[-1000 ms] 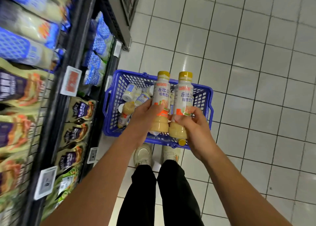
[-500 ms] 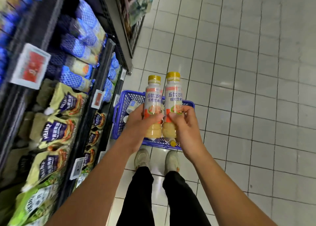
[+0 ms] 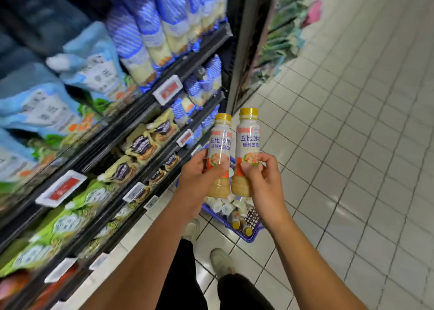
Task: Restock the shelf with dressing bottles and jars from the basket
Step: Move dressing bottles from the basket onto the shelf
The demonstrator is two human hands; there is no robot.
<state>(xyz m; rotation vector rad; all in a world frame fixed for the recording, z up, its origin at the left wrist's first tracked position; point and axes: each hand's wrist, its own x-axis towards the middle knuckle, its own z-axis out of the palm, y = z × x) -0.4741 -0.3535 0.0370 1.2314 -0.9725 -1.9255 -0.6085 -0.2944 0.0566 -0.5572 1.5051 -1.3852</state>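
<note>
Beside the shelf [image 3: 131, 117], two yellow-capped dressing bottles were held upright and close together, above the blue basket [image 3: 251, 239]. The left bottle [image 3: 219, 150] was gripped by the left hand [image 3: 199, 178], with the fingers curled round its back and the thumb pressed flat on the label. The right bottle [image 3: 249, 143] was pinched at the lower label between the thumb and bent fingertips of the right hand [image 3: 263, 183].

Compared with a second earlier, the bottles had been lifted clear of the basket and kept side by side, while the view had been swung from the floor tiles up toward the shelving. The basket, seen almost whole before, was now largely hidden behind the hands. Only its near corner and a few remaining bottles [image 3: 237, 220] could be made out.

For the task, the pick-up could be judged finished and the carry to the shelf begun. No matching row of yellow-capped bottles could be seen. The tiers in view were filled with blue-striped packs [image 3: 150, 35] and dark-labelled pouches [image 3: 143, 145], and the nearer goods were too blurred to be read. A fitting slot would therefore have to be found before either bottle was set down, and more stock was left in the basket afterwards.
</note>
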